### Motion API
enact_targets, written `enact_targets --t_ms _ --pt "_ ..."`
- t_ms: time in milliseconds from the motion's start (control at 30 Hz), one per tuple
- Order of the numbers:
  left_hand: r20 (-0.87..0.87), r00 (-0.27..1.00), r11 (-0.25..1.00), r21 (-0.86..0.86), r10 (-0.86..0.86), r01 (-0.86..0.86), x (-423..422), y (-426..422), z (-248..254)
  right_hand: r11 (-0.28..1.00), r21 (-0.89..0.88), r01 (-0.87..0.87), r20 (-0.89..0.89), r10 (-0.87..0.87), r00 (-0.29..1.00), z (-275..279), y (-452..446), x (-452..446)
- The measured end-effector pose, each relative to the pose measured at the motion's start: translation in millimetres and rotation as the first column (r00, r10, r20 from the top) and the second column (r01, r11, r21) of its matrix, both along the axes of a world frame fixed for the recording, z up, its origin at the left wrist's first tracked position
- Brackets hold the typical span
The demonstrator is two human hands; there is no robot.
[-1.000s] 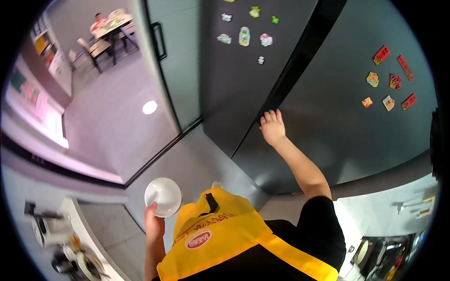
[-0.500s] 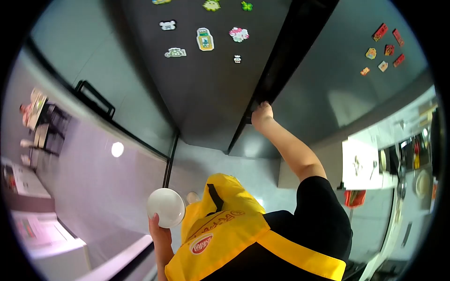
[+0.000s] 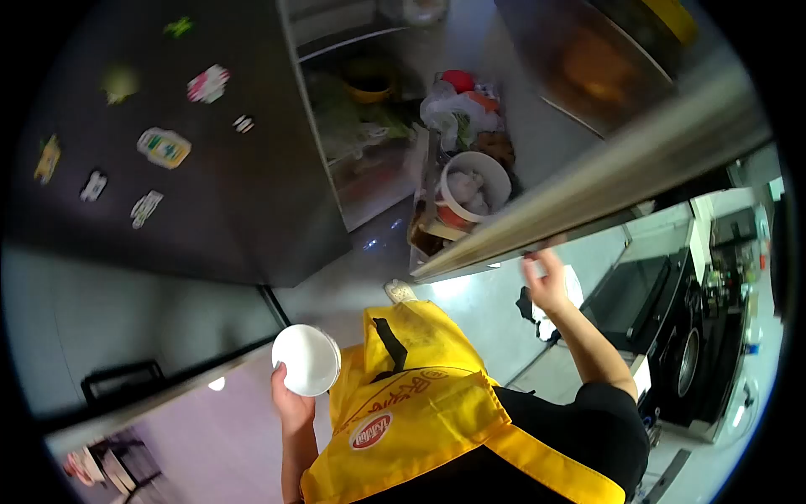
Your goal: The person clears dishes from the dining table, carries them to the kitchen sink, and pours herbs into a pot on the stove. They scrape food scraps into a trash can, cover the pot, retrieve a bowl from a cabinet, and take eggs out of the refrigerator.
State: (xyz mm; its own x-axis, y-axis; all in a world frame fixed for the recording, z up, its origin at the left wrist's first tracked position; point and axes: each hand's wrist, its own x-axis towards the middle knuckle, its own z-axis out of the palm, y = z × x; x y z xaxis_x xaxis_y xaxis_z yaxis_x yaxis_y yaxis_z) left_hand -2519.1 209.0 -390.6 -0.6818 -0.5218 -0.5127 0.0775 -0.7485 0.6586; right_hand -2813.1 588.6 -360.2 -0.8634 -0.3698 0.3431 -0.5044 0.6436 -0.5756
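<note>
My left hand (image 3: 292, 401) grips a white bowl (image 3: 306, 359) by its rim, low in front of the yellow apron; the inside looks white and bare. The refrigerator's right-hand door (image 3: 604, 181) stands swung out. My right hand (image 3: 546, 281) is beside the outer edge of that door, fingers apart and slightly blurred. Whether its fingertips touch the door, I cannot tell. Within the opened door, a white tub (image 3: 476, 186) holds pale, rounded items. Behind the tub lies a clear plastic bag (image 3: 457, 113) with red and green contents.
The refrigerator's left door (image 3: 210, 210) is closed and carries several small magnets. Inside the refrigerator, a yellow-rimmed bowl (image 3: 369, 84) sits on a dim shelf. A foot in a light shoe (image 3: 400, 291) is under the door opening. At right is a dark stove area (image 3: 684, 361).
The right refrigerator door has swung open, showing the inside. My right hand has moved right and down from the door gap. My left hand still holds the bowl. The view has turned.
</note>
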Motion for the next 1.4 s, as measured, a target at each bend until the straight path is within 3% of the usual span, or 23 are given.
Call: enact_targets --t_ms 33,100,167,200,233,300,367,433,600,700,733,800,833,867,933,967,1000,1033,1100,1167,1200,1233,1400 --pt "-0.028 0.999 0.999 0.03 -0.04 0.041 -14.8 -2.9 -1.6 0.941 -0.233 0.246 0.152 -0.215 0.965 -7.7 22.0 1.5" --pt "-0.015 0.994 0.993 0.042 -0.112 0.112 -45.7 -7.1 -1.1 0.649 -0.637 0.417 0.281 -0.309 0.909 5.8 48.0 -15.4" --pt "0.012 0.971 0.971 0.012 -0.238 0.238 -79.5 -7.0 1.4 0.375 -0.87 0.321 0.339 -0.019 0.941 1.2 82.5 -34.8" --pt "0.024 0.963 0.963 0.024 -0.267 0.267 -95.4 -6.3 2.9 0.174 -0.878 0.446 0.434 -0.101 0.895 12.4 73.0 -46.3" --pt "0.023 0.959 0.959 0.022 -0.283 0.283 -111.5 -4.6 4.7 0.165 -0.879 0.447 0.433 -0.115 0.894 19.4 78.7 -61.4" --pt "0.049 0.951 0.953 0.026 -0.304 0.303 -145.6 -2.8 3.3 0.095 -0.862 0.497 0.432 -0.374 0.821 24.9 90.6 -94.7" --pt "0.034 0.948 0.948 0.032 -0.317 0.316 -185.5 0.2 0.6 0.149 -0.855 0.497 0.397 -0.429 0.811 25.8 109.9 -128.7" --pt "0.035 0.945 0.946 0.032 -0.324 0.323 -221.1 7.2 1.3 0.219 -0.852 0.476 0.363 -0.407 0.838 25.6 128.7 -155.2" --pt "0.019 0.93 0.93 0.031 -0.367 0.366 -298.5 26.5 8.7 0.168 -0.884 0.435 0.347 -0.387 0.854 -0.8 179.8 -187.6" --pt "0.01 0.928 0.928 0.036 -0.371 0.371 -340.5 28.1 10.0 0.091 -0.829 0.552 0.467 -0.43 0.773 -19.3 206.3 -191.9" --pt "0.028 0.937 0.937 0.035 -0.348 0.347 -356.3 23.1 6.4 0.114 -0.812 0.572 0.524 -0.29 0.801 -10.0 194.0 -189.4" --pt "0.05 0.927 0.928 0.048 -0.372 0.37 -372.6 20.3 1.2 0.14 -0.782 0.607 0.514 -0.405 0.756 -38.2 197.4 -176.7" --pt "0.051 0.931 0.933 0.04 -0.36 0.358 -381.5 16.0 3.5 -0.002 -0.725 0.688 0.618 -0.443 0.65 -53.2 184.1 -168.1" --pt "0.025 0.924 0.924 0.007 -0.383 0.382 -389.1 13.7 6.4 -0.027 -0.622 0.783 0.761 -0.254 0.596 -78.1 184.8 -148.9" --pt "-0.008 0.915 0.914 0.039 -0.403 0.403 -396.1 1.8 11.3 0.134 -0.153 0.979 0.987 -0.032 0.159 -176.3 198.3 -82.4" --pt "-0.013 0.922 0.922 0.034 -0.387 0.387 -397.0 -4.4 11.4 0.127 -0.062 0.99 0.981 0.191 0.037 -192.9 168.0 -59.8" --pt "-0.02 0.917 0.917 0.012 -0.398 0.398 -397.8 -9.7 9.5 0.255 0.185 0.949 0.978 0.05 -0.204 -170.3 104.9 -63.1" --pt "-0.029 0.911 0.912 -0.011 -0.411 0.411 -397.4 -16.4 5.5 0.449 0.174 0.877 0.979 0.019 -0.204 -144.5 53.2 -72.2" --pt "-0.032 0.921 0.921 -0.028 -0.389 0.388 -396.6 -26.8 0.8 0.697 -0.068 0.714 0.992 -0.026 0.12 -124.1 -28.9 -100.6" --pt "-0.046 0.922 0.923 -0.032 -0.385 0.384 -395.1 -34.2 0.4 0.849 -0.281 0.448 0.908 0.084 0.41 -119.0 -96.4 -149.6" --pt "-0.054 0.924 0.926 -0.031 -0.378 0.377 -392.7 -37.0 0.5 0.895 -0.318 0.311 0.847 0.121 0.518 -104.3 -131.4 -174.6" --pt "-0.047 0.925 0.926 -0.033 -0.378 0.377 -390.6 -37.3 0.7 0.844 -0.429 0.322 0.851 0.258 0.458 -104.9 -161.8 -199.7" --pt "-0.039 0.933 0.932 -0.066 -0.358 0.355 -373.5 -45.5 8.4 0.83 -0.556 -0.05 0.689 0.494 0.531 -43.1 -333.9 -311.1"
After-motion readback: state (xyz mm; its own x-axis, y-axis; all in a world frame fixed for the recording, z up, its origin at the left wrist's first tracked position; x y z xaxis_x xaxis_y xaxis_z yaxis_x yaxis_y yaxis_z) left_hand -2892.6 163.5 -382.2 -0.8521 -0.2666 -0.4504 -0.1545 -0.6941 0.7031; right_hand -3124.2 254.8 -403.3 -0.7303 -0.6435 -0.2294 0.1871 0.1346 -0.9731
